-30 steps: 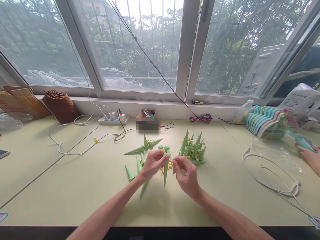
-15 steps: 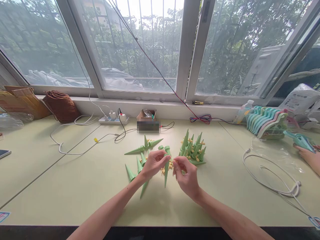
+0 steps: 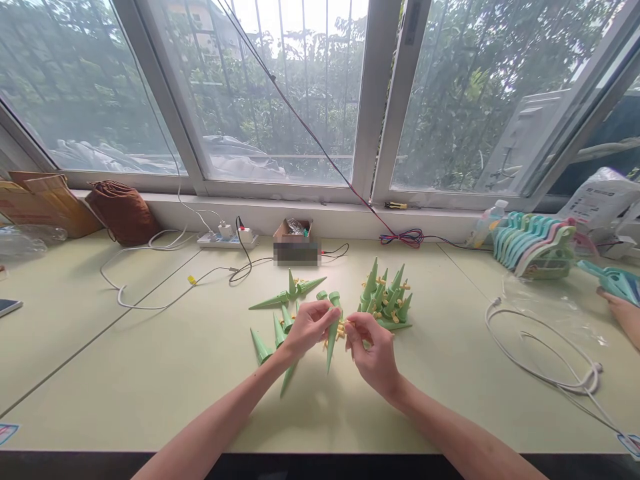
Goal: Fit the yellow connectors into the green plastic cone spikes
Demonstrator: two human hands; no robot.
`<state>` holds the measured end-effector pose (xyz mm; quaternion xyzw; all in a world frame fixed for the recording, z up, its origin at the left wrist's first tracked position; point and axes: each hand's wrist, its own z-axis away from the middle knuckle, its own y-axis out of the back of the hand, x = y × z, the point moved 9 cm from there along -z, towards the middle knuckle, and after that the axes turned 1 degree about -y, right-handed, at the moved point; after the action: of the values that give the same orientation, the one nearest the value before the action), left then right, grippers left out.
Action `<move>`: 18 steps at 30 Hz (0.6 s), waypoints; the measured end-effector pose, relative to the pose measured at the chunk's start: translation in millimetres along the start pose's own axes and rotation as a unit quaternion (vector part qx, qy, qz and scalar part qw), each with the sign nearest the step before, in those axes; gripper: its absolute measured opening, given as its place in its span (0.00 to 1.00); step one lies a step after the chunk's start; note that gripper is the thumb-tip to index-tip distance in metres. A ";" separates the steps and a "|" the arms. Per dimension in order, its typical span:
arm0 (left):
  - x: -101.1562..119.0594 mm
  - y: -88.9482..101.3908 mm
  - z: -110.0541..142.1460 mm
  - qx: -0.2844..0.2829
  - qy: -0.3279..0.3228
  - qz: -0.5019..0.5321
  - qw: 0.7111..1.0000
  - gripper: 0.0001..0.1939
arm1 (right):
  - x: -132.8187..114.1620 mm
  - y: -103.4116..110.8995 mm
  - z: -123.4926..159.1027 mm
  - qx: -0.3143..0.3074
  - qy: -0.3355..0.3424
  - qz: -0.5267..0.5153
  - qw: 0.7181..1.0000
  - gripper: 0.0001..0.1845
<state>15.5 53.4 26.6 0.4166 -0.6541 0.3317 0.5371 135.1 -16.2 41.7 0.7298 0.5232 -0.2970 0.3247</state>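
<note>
My left hand pinches a green plastic watering spike near its wide end, the point aimed down and slightly left. Close on its right, my right hand has thumb and forefinger pressed together on a small yellow valve, mostly covered by the fingertips. Between and behind the hands lies a pile of loose yellow valves. Several green spikes lie or stand around my left hand. Beyond my right hand is a tight cluster of spikes fitted with yellow valves, most standing point up.
A small open box and a power strip sit by the window ledge. White cable coils on the right of the table. Pastel hangers stand farther back, and another person's hand holds a teal one at the right edge.
The spike in my left hand has tilted slightly, its tip shifting left. My right hand has hardly moved. The other person's hand and teal item have moved right.
</note>
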 end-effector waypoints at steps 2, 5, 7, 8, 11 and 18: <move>-2.2 0.2 0.1 0.000 0.009 0.003 1.000 0.24 | -2.7 -0.1 -0.4 0.001 0.015 0.011 1.000 0.03; -5.7 0.8 -0.2 -0.003 0.021 0.005 1.000 0.25 | -6.2 0.0 -1.0 0.004 0.034 0.026 0.999 0.03; -6.3 0.9 -0.7 -0.006 0.021 0.005 1.000 0.25 | -7.6 0.2 -1.2 0.007 0.041 0.033 0.999 0.04; -6.0 1.1 -1.0 -0.006 0.020 0.005 1.000 0.25 | -7.7 0.2 -1.2 0.008 0.042 0.035 0.998 0.04; -2.9 1.9 -1.5 -0.001 0.011 0.011 1.000 0.26 | -6.1 -0.5 -0.7 0.008 0.033 0.023 0.999 0.03; 3.1 -0.1 -1.4 -0.006 -0.026 0.055 0.998 0.25 | 3.7 -6.4 2.3 -0.011 -0.038 -0.071 0.997 0.07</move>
<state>15.9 54.1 29.9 0.3850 -0.6916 0.3463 0.5036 129.8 -14.4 36.4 0.6752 0.5644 -0.3408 0.3307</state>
